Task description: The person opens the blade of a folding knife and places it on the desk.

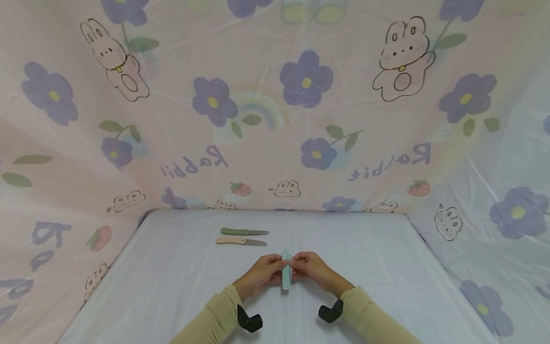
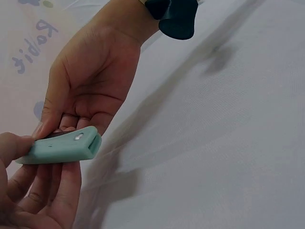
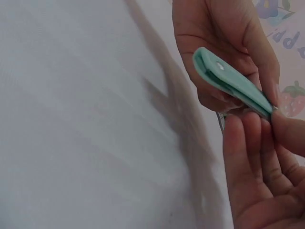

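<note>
A mint-green folding knife [image 1: 286, 281] stands lengthwise between both hands, over the front middle of the table. From the left, my left hand [image 1: 260, 275] pinches it, thumb on the near face and fingers behind. My right hand [image 1: 317, 273] pinches the opposite side, its thumb close to the left thumb. A rivet shows at one end of the knife [image 2: 62, 150] in the left wrist view, along with a thin dark strip beside the handle. The right wrist view shows the slot of the knife [image 3: 233, 83]; fingers partly hide its far end.
Beyond the hands, a green-handled knife [image 1: 234, 231] and a beige-handled knife [image 1: 231, 241] lie side by side, blades out and pointing right. White cloth covers the table [image 1: 365, 248]. Printed curtains [image 1: 258, 143] enclose its back and sides.
</note>
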Tool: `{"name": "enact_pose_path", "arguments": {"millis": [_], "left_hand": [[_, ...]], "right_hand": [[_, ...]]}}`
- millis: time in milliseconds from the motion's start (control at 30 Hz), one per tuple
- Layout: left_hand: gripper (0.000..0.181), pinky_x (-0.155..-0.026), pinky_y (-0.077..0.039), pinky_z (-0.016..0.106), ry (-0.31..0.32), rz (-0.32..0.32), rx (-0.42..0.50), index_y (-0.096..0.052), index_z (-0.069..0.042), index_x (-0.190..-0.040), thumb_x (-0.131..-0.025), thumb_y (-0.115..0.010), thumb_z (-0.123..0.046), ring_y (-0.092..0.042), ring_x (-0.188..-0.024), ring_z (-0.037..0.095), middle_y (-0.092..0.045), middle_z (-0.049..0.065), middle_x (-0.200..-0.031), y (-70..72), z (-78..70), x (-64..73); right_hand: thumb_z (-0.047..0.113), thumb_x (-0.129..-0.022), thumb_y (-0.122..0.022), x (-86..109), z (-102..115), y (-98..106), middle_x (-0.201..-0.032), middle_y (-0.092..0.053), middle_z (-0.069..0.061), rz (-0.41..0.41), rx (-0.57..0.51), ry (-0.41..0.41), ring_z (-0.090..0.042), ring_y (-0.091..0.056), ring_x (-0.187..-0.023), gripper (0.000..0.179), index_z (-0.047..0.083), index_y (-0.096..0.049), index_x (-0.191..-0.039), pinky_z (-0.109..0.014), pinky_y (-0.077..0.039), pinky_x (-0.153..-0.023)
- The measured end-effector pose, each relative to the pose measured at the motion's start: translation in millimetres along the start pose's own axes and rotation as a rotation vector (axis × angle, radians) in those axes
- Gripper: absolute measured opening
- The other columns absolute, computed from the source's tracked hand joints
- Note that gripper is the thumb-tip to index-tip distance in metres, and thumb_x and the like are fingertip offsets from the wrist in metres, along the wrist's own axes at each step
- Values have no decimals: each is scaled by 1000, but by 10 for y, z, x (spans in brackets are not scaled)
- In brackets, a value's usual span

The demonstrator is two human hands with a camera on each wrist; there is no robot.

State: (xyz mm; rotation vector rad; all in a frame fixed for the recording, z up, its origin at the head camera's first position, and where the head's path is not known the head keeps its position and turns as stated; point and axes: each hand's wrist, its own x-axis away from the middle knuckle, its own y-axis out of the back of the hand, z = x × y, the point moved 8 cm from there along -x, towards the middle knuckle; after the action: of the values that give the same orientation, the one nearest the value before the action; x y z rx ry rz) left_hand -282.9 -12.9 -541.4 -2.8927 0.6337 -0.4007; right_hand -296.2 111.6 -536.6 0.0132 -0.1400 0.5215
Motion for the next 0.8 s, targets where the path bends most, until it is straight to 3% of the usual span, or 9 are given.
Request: {"name": "enact_pose_path", "arguments": {"millis": [367,700,800], "left_hand": [[37,-78,-53,36,-36,-17,-12,-56,5,-115,-93,-59,-24,-63,-89,21,-64,11,-103,13,-12,12],[40,-78,-53,35,-125,-51,18,-56,9,-113,-91,-61,-24,-63,-88,19,-63,10,-98,149,-91,50],[43,-79,-53,37,-112,-81,29,-54,11,-115,-91,-61,-23,-63,-87,19,-63,10,-97,215,-91,77]], "right_hand": [[19,-91,-60,10,-2,10,-83,-63,-8,-29,-1,6,-17,-63,-74,25,-5,-57,-96,-33,-55,-71],[18,-93,-57,16,19,9,-85,-62,-8,-72,-79,11,-16,-62,-78,23,-5,-54,-95,-33,-54,-74],[20,-93,-57,6,17,-22,-87,-61,-7,-81,-111,15,-16,-61,-81,24,-4,-54,-97,-35,-53,-78]]}}
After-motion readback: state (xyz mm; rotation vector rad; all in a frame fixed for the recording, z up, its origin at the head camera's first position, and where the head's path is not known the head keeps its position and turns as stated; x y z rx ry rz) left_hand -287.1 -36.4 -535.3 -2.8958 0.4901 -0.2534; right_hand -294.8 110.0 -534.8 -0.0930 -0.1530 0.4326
